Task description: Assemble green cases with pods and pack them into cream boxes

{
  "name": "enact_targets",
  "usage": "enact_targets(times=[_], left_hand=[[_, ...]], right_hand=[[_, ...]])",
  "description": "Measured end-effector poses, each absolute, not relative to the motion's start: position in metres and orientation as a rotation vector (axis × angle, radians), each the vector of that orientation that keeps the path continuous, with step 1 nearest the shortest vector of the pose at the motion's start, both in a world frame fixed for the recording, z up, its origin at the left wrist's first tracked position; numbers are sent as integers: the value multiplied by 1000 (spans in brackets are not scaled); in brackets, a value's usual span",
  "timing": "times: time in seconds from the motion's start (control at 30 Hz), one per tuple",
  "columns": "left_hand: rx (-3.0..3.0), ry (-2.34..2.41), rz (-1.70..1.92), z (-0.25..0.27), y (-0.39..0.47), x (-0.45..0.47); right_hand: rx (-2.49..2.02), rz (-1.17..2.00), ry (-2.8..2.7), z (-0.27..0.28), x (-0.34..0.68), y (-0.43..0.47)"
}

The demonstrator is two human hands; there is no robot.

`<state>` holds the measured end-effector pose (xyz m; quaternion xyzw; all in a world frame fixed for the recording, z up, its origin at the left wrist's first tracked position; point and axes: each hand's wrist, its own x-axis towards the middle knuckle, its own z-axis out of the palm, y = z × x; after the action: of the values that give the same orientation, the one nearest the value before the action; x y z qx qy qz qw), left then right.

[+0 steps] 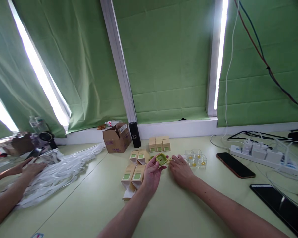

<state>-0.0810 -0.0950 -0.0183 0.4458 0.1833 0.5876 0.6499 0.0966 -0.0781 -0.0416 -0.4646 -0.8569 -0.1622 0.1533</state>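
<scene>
In my left hand is a small green square dish-like piece with a raised rim, tilted so its hollow inside faces me. My right hand rests low over the table beside it, fingers curled at a small pale-yellow piece; its exact kind is too small to tell. Just right of that hand stand several clear plastic cups with yellow bits inside. Small kraft-paper boxes with green labels stand left of my left hand, partly hidden by it.
More small boxes stand by the wall, near a black cylinder and a cardboard carton. Two phones and a power strip with cables lie right. At left, another person's hands touch white plastic strips.
</scene>
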Motion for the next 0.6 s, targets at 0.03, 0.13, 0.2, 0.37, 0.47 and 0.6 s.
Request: enact_targets(times=[0.03,0.13,0.2,0.37,0.47,0.6], left_hand=[[1018,418,1335,-18,-95,-81],[1022,419,1336,-18,-95,-80],[1019,411,1339,-18,-95,-80],[1009,407,1351,-19,-95,-79],[1021,413,1354,-19,-96,-78],[1025,403,1357,-20,-97,-76]], right_hand=[[-1329,-471,-2454,-42,96,-78],[-1308,-493,-2443,-40,97,-81],[-1291,-505,-2438,-38,100,-86],[-1113,-529,-2367,-43,114,-110],[-964,-522,-2279,-47,120,-127],[-871,-416,-2205,-45,122,-142]])
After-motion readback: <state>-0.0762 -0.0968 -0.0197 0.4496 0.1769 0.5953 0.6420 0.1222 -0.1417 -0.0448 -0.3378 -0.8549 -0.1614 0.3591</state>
